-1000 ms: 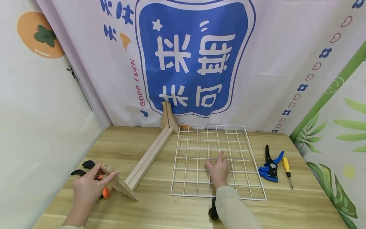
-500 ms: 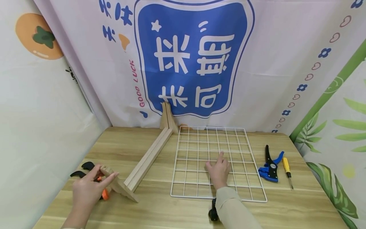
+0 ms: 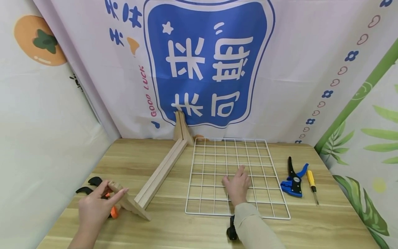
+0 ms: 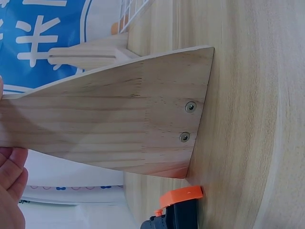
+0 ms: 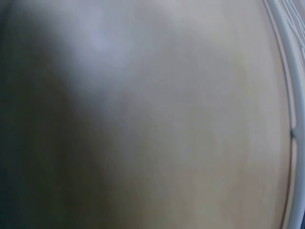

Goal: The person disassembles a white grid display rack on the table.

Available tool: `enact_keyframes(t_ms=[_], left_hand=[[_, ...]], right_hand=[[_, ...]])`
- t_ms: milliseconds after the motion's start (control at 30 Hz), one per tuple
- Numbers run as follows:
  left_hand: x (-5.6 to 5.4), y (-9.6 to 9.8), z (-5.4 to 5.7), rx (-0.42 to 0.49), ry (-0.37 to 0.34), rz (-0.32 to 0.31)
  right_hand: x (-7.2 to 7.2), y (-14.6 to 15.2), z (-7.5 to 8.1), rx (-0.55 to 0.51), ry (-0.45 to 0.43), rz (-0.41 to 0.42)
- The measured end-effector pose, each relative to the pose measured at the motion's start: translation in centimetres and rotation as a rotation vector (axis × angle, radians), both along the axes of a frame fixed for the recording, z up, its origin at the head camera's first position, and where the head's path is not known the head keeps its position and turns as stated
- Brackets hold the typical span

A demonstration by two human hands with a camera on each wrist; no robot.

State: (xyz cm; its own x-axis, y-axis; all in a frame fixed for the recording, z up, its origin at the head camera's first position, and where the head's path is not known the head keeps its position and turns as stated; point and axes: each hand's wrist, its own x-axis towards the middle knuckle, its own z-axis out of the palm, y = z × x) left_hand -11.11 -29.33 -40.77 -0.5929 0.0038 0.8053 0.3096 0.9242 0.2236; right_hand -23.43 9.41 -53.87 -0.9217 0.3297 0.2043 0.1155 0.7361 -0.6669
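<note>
In the head view my left hand (image 3: 94, 207) pinches the top of an upright wooden end board (image 3: 129, 200) between thumb and fingers. This board stands at the near end of a long wooden frame, whose rails (image 3: 164, 169) run back to a second end piece (image 3: 181, 128) by the backdrop. Two screw heads (image 4: 190, 107) show low on the near board in the left wrist view. My right hand (image 3: 237, 185) rests on a white wire grid panel (image 3: 214, 200), fingers spread and relaxed. The right wrist view is mostly blurred, with a grid bar (image 5: 296, 109) at its right edge.
A clamp with black handles and orange tips (image 3: 114, 212) lies behind the left hand. Blue wire strippers (image 3: 292, 186) and a yellow-handled screwdriver (image 3: 311, 178) lie right of the grid. A printed cloth backdrop (image 3: 289, 86) stands behind the table (image 3: 174, 230).
The grid's far edge sits slightly lower in the head view than one second ago. Both hands keep nearly the same places, and the head view has shifted a little.
</note>
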Motion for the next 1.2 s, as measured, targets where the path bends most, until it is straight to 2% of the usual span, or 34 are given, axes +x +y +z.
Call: enact_keyframes(t_ms=[233, 567, 767, 1067, 1200], left_hand=[[0.1, 0.0, -0.1, 0.012, 0.003, 0.003], [0.2, 0.1, 0.0, -0.014, 0.033, 0.000], [0.1, 0.0, -0.1, -0.011, 0.061, 0.012], [0.6, -0.3, -0.1, 0.031, 0.024, -0.001], [0.9, -0.3, 0.3, 0.099, -0.052, 0.029]], right_hand=[[0.0, -0.1, 0.0, 0.066, -0.009, -0.001], [0.2, 0.1, -0.2, 0.052, -0.055, 0.017], [0.3, 0.2, 0.0, 0.047, -0.038, 0.025], [0.7, 0.1, 0.8, 0.038, -0.072, 0.026], [0.3, 0.4, 2.1, -0.003, -0.139, 0.057]])
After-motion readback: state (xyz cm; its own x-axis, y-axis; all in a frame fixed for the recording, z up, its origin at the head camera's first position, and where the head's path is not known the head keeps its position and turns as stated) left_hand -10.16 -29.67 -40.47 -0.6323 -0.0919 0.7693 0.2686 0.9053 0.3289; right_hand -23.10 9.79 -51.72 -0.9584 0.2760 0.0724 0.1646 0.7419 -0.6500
